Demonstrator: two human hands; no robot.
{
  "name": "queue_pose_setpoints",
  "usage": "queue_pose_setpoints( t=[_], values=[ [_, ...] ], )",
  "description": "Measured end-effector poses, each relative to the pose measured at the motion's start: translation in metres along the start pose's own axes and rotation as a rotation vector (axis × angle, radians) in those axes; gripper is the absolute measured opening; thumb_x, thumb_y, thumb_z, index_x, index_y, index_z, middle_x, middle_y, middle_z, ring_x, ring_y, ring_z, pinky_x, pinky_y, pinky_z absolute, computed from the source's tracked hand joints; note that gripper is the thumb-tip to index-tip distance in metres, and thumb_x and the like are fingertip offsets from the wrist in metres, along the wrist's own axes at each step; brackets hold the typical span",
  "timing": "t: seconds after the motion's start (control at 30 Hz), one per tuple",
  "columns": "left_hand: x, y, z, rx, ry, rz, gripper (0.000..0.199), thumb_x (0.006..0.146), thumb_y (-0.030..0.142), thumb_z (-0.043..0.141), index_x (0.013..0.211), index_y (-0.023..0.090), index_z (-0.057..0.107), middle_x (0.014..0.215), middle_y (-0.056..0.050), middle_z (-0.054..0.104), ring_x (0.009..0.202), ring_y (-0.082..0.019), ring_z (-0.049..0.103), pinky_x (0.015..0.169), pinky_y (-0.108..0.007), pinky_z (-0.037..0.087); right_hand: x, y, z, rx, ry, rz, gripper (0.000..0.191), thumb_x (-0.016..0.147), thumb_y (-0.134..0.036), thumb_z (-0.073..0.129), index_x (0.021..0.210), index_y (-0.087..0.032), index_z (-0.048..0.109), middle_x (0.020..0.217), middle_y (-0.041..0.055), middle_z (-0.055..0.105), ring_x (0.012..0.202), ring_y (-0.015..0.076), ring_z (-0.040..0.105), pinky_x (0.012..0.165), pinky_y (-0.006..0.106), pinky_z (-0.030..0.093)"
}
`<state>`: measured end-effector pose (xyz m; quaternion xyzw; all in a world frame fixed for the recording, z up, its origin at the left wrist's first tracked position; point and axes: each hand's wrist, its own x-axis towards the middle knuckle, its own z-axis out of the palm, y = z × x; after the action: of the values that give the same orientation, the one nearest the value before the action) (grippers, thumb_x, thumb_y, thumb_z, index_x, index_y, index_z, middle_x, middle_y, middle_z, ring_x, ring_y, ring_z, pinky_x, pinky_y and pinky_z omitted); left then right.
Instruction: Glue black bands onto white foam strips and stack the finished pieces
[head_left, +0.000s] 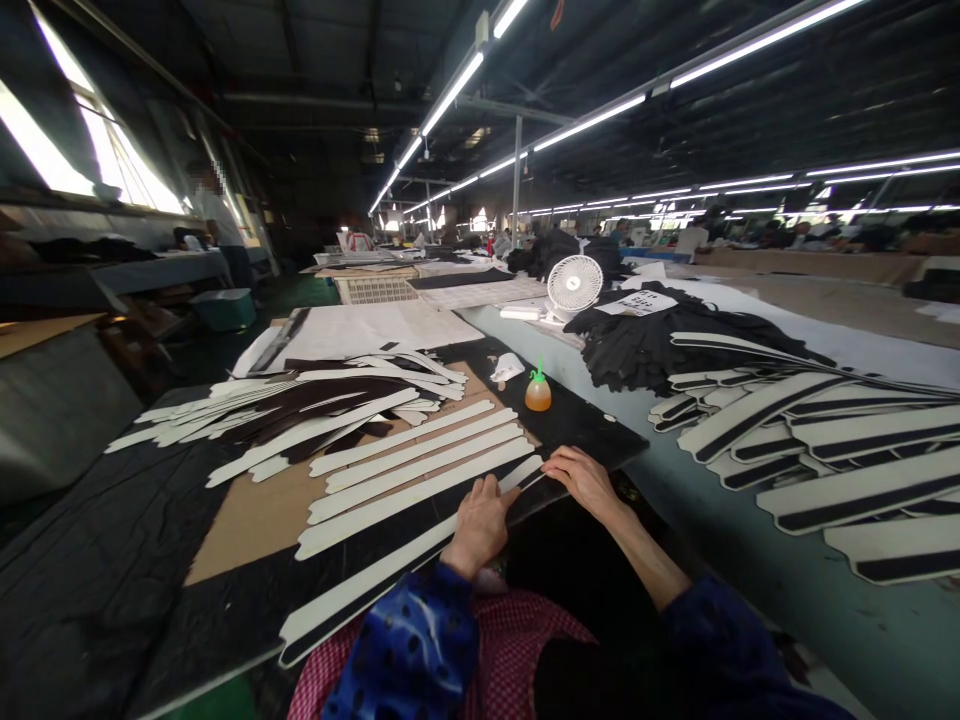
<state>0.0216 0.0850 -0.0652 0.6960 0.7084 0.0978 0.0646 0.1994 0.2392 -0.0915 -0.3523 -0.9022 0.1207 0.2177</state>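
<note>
Green-topped bottle (538, 391) — amber liquid (538, 402) inside, left hand (478, 524) on strip (379, 577)

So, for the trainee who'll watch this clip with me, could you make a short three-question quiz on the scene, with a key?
1. Multiple choice: what colour is the top of the squeeze bottle?
a) red
b) green
c) black

2. True or false: the white fan stands farther away than the squeeze bottle.

3. Open question: which hand is at the far end of the long strip nearest the wearer, and where is the other hand?

Key:
1. b
2. True
3. The right hand is at the far end; the left hand is on the strip, closer to the wearer.
</note>
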Motion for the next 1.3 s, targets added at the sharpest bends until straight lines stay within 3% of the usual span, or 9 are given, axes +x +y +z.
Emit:
queue_pose_setpoints(
  t=[0.2, 0.4, 0.5, 0.63, 0.73, 0.83, 0.97, 1.17, 1.3],
  values=[
    [0.0, 0.0, 0.001, -0.005, 0.025, 0.008, 0.055, 0.086, 0.005, 0.036, 0.132, 0.031, 0.052, 0.108, -0.008, 0.05, 0.103, -0.023, 0.047, 0.088, -0.032, 0.043, -0.001, -0.001, 0.0, 0.056, 0.0, 0.025, 0.024, 0.091, -0.034, 0.048, 0.091, -0.029, 0.072, 0.101, 0.0015, 0.066, 0.098, 0.0187, 0.055, 0.089, 0.029, 0.042],
    [0.001, 0.0, -0.001, 0.0, -0.016, 0.002, 0.055, 0.086, 0.008, 0.035, 0.132, 0.034, 0.052, 0.111, -0.009, 0.05, 0.104, -0.024, 0.048, 0.088, -0.036, 0.045, 0.006, 0.011, -0.008, 0.402, 0.083, 0.192, 0.033, 0.091, -0.034, 0.04, 0.104, -0.021, 0.067, 0.093, 0.0044, 0.068, 0.084, 0.0169, 0.062, 0.083, 0.029, 0.048],
    [0.001, 0.001, -0.002, -0.003, -0.02, -0.008, 0.054, 0.088, 0.009, 0.034, 0.132, 0.035, 0.051, 0.11, -0.009, 0.05, 0.103, -0.024, 0.048, 0.089, -0.037, 0.045, 0.01, 0.007, -0.008, 0.222, 0.126, 0.199, 0.034, 0.091, -0.036, 0.041, 0.103, -0.022, 0.069, 0.097, 0.005, 0.064, 0.084, 0.0164, 0.061, 0.08, 0.028, 0.047],
    [0.001, 0.001, -0.001, 0.009, -0.017, 0.0, 0.055, 0.087, 0.009, 0.034, 0.133, 0.034, 0.051, 0.111, -0.008, 0.05, 0.104, -0.023, 0.048, 0.09, -0.036, 0.044, 0.008, -0.017, -0.003, -0.174, 0.052, 0.227, 0.033, 0.092, -0.043, 0.045, 0.093, -0.025, 0.073, 0.1, 0.0069, 0.061, 0.093, 0.0204, 0.057, 0.085, 0.033, 0.043],
    [0.0, 0.002, 0.003, 0.026, 0.001, -0.004, 0.058, 0.086, 0.005, 0.032, 0.133, 0.034, 0.05, 0.11, -0.008, 0.05, 0.104, -0.023, 0.048, 0.09, -0.036, 0.044, 0.004, -0.031, 0.0, -0.228, 0.034, 0.205, 0.027, 0.087, -0.043, 0.055, 0.091, -0.023, 0.072, 0.105, 0.0086, 0.06, 0.101, 0.0244, 0.054, 0.09, 0.038, 0.039],
    [0.0, 0.001, 0.008, 0.04, 0.02, -0.029, 0.062, 0.084, 0.002, 0.032, 0.134, 0.035, 0.05, 0.11, -0.008, 0.05, 0.105, -0.023, 0.047, 0.091, -0.035, 0.043, 0.006, -0.034, -0.002, 0.009, 0.017, 0.315, 0.015, 0.077, -0.033, 0.066, 0.084, -0.02, 0.067, 0.103, 0.008, 0.06, 0.104, 0.026, 0.053, 0.093, 0.041, 0.038],
    [-0.001, 0.0, 0.012, 0.047, 0.052, -0.032, 0.063, 0.086, 0.001, 0.03, 0.135, 0.035, 0.05, 0.108, -0.007, 0.051, 0.104, -0.021, 0.048, 0.095, -0.034, 0.041, 0.011, -0.029, -0.006, 0.275, 0.031, 0.423, 0.017, 0.074, -0.028, 0.067, 0.086, -0.02, 0.058, 0.09, 0.0031, 0.062, 0.093, 0.0206, 0.06, 0.086, 0.036, 0.046],
    [-0.002, -0.009, 0.022, -0.042, 0.151, -0.004, 0.056, 0.09, 0.004, 0.028, 0.135, 0.029, 0.05, 0.102, -0.008, 0.054, 0.099, -0.02, 0.051, 0.093, -0.034, 0.044, 0.019, -0.046, 0.009, 0.959, 0.096, 0.562, 0.039, 0.075, -0.02, 0.063, 0.11, -0.022, 0.045, 0.085, -0.0013, 0.062, 0.058, 0.0113, 0.064, 0.056, 0.028, 0.055],
    [-0.006, -0.015, 0.022, -0.257, 0.321, 0.089, 0.046, 0.095, 0.019, 0.028, 0.137, 0.027, 0.047, 0.096, -0.007, 0.054, 0.095, -0.019, 0.055, 0.091, -0.033, 0.049, 0.033, -0.062, 0.005, 1.173, 0.113, 0.546, 0.05, 0.067, -0.015, 0.07, 0.11, -0.024, 0.045, 0.075, -0.0055, 0.059, 0.051, 0.0094, 0.06, 0.052, 0.027, 0.056]
  ],
)
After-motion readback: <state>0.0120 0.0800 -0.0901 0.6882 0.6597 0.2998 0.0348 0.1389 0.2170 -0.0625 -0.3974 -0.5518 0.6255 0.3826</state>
